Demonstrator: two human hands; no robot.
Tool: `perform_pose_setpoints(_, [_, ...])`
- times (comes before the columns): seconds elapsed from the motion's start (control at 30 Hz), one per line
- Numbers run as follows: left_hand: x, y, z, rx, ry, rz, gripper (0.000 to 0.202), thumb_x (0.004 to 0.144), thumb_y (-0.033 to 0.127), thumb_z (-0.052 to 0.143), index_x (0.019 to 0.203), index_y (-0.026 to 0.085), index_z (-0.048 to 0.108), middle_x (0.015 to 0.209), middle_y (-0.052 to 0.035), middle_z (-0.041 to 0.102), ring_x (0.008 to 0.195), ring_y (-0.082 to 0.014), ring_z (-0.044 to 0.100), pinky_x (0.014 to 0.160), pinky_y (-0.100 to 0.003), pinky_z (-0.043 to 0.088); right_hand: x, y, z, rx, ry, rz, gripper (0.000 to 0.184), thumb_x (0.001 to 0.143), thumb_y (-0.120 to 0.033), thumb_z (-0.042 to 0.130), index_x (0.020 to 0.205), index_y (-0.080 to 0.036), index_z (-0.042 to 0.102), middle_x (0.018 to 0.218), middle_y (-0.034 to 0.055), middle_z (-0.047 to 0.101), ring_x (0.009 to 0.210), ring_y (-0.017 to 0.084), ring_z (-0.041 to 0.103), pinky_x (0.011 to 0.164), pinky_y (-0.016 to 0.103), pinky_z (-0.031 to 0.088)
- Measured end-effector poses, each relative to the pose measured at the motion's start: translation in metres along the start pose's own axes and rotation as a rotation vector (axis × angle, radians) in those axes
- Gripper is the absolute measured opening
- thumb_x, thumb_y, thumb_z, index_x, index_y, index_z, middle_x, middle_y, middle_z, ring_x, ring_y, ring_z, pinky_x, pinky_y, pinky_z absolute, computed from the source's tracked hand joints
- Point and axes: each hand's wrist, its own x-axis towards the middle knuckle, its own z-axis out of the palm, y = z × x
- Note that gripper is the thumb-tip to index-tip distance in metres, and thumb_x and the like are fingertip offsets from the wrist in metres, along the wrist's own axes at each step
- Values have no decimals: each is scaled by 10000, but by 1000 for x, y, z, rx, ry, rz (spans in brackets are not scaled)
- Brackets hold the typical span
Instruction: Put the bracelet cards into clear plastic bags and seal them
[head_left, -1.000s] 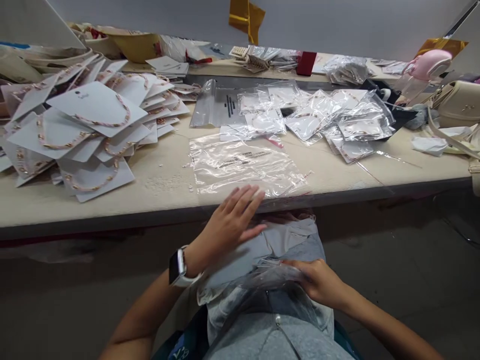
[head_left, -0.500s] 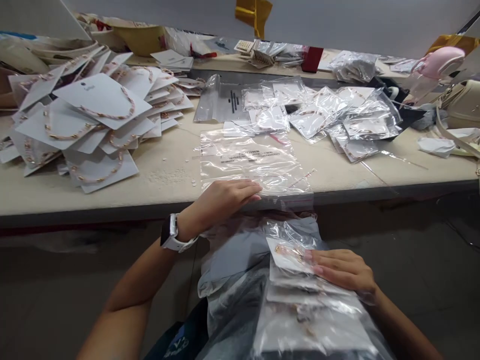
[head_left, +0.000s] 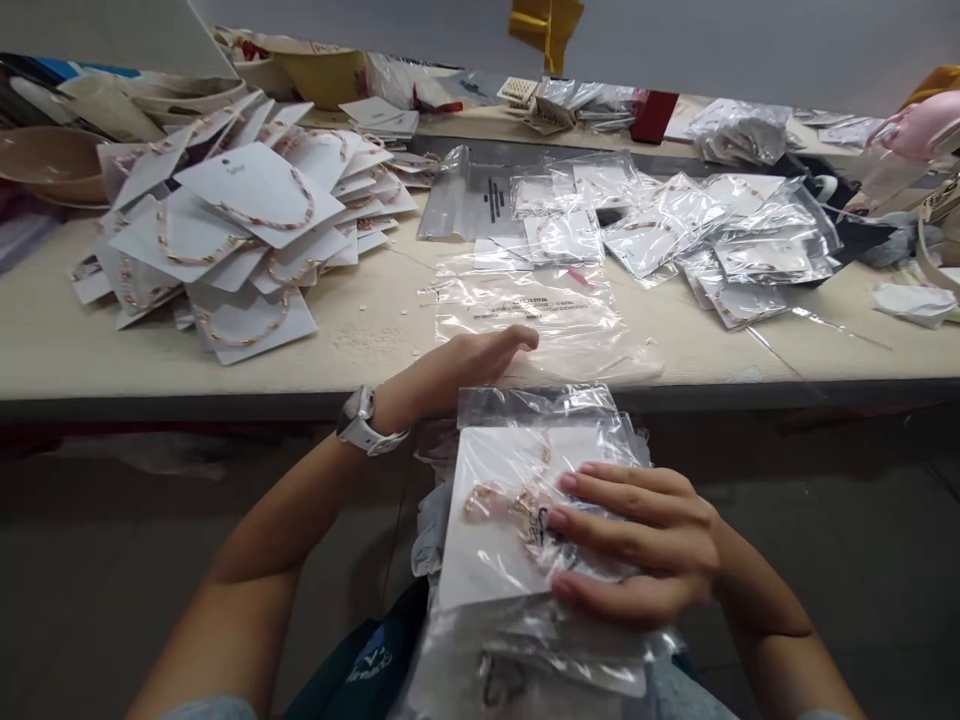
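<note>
My left hand (head_left: pixel 480 360), with a white-banded watch on its wrist, is at the table's front edge, on the near part of a clear printed plastic bag (head_left: pixel 525 310). Its visible fingers are bent and seem to hold the bag's edge; the rest are hidden. Below, over my lap, my right hand (head_left: pixel 637 540) lies with fingers spread on a stack of bagged white jewelry cards (head_left: pixel 480 560). The top card carries pink and gold jewelry under clear film. More bagged cards overlap beneath it, blurred towards me.
A large heap of white cards with bracelets (head_left: pixel 247 240) stands at the left of the table. Bagged cards (head_left: pixel 765 240) pile up at the right, beyond the bag. A brown bowl (head_left: pixel 52 165) stands far left; a pink-topped bottle (head_left: pixel 919 125) is far right.
The bagged stack has come up and left in view with my right hand on it, its top card now facing me. My left hand's fingers have bent, and the bag's near edge has shifted.
</note>
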Motion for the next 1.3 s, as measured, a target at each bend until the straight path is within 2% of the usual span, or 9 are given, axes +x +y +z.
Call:
perform_pose_setpoints(0.07, [1, 4, -1, -1, -49, 80, 222, 920, 271, 515, 1080, 149, 609, 1061, -83, 700, 917, -159, 683, 809, -246, 544, 0, 9, 7, -75, 24, -32, 201, 775, -302, 752, 966, -284, 692, 1072, -7, 725, 1084, 198, 660, 958, 295, 560])
perform_pose_setpoints(0.17, [4, 9, -3, 25, -19, 171, 272, 924, 216, 504, 1160, 122, 602, 1265, -132, 628, 1162, -198, 614, 988, -317, 516, -6, 23, 14, -185, 88, -14, 184, 800, -263, 727, 980, -280, 691, 1040, -8, 733, 1069, 189, 667, 934, 296, 573])
perform_pose_setpoints(0.33, [9, 9, 4, 161, 205, 162, 383, 920, 52, 425, 1271, 117, 564, 1304, -98, 619, 1217, -167, 584, 1049, -317, 499, -24, 30, 17, -248, 102, 55, 153, 777, -204, 749, 913, -247, 696, 995, 5, 743, 974, 183, 703, 907, 287, 588])
perform_pose_setpoints(0.43, [12, 11, 9, 131, 245, 185, 474, 895, -11, 403, 1337, 119, 513, 1385, -108, 552, 1269, -171, 541, 1069, -305, 487, -31, 26, 19, -258, 84, 64, 210, 760, -217, 766, 958, -233, 700, 1017, 23, 738, 999, 200, 696, 929, 311, 579])
perform_pose_setpoints(0.53, [13, 16, 10, 62, 211, 208, 636, 873, -68, 317, 1451, 190, 376, 1507, -82, 410, 1359, -177, 435, 1122, -338, 434, -31, 25, 23, -216, 109, 64, 218, 767, -252, 759, 973, -291, 700, 1056, -18, 728, 1113, 195, 644, 974, 317, 550])
perform_pose_setpoints(0.7, [11, 23, 3, -13, -14, 235, 742, 894, -17, 403, 1524, 299, 173, 1589, -56, 237, 1432, -221, 304, 1172, -416, 338, -24, 39, 23, -187, 139, -37, 146, 786, -260, 744, 916, -314, 706, 1031, -52, 732, 1119, 163, 639, 972, 287, 551])
perform_pose_setpoints(0.8, [9, 23, 1, 4, -27, 254, 743, 896, 10, 464, 1525, 286, 180, 1573, -75, 282, 1426, -227, 326, 1164, -382, 359, -22, 50, 17, -237, 127, -29, 72, 826, -236, 705, 879, -284, 713, 988, -41, 742, 1032, 149, 681, 917, 264, 577])
perform_pose_setpoints(1.07, [10, 25, 7, 133, 202, 323, 693, 854, -109, 335, 1448, 248, 358, 1424, -64, 498, 1340, -159, 455, 1123, -320, 432, -30, 61, 9, -273, -20, 53, 167, 856, -162, 666, 1015, -205, 698, 1055, 27, 728, 992, 170, 697, 915, 278, 573])
perform_pose_setpoints(1.3, [7, 33, 7, 219, 258, 325, 628, 886, -89, 324, 1440, 205, 342, 1340, -59, 575, 1248, -155, 547, 1057, -302, 500, -45, 71, 26, -284, 167, 235, 379, 844, -128, 659, 1218, -190, 643, 1114, 83, 707, 1078, 218, 663, 962, 326, 546])
